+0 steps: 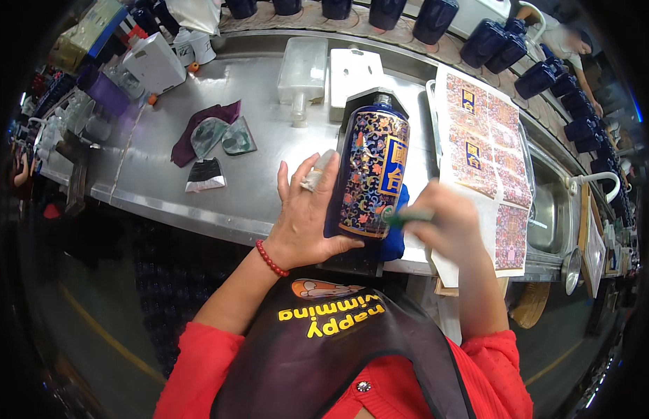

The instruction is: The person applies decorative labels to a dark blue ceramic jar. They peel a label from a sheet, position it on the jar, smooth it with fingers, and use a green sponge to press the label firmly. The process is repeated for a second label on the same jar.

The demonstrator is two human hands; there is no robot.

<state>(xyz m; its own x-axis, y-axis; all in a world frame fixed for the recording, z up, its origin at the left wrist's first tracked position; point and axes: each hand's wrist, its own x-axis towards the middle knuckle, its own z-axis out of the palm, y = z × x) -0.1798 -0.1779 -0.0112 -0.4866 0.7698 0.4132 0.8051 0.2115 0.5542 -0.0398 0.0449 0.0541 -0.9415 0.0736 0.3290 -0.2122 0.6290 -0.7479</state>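
Note:
A dark blue bottle (359,174) with a colourful floral pattern and a blue-and-gold label panel lies tilted back, its neck pointing away from me. My left hand (303,213) holds it from the left side, thumb along the base and the other fingers stretched up beside it. A small whitish wrap or cloth (316,176) shows at those fingers. My right hand (446,220), blurred by motion, is closed on a green scraper-like tool (408,215) whose end meets the bottle's lower right. Under the bottle is a dark holder (401,99), with blue cloth (393,244) by its base.
Printed floral sheets (481,146) lie to the right, before a sink (548,202) and tap. Cloth scraps (213,133), a clear bottle (302,73) and a white container (352,66) rest on the metal bench. Blue bottles (436,17) line a conveyor behind; another person works far right.

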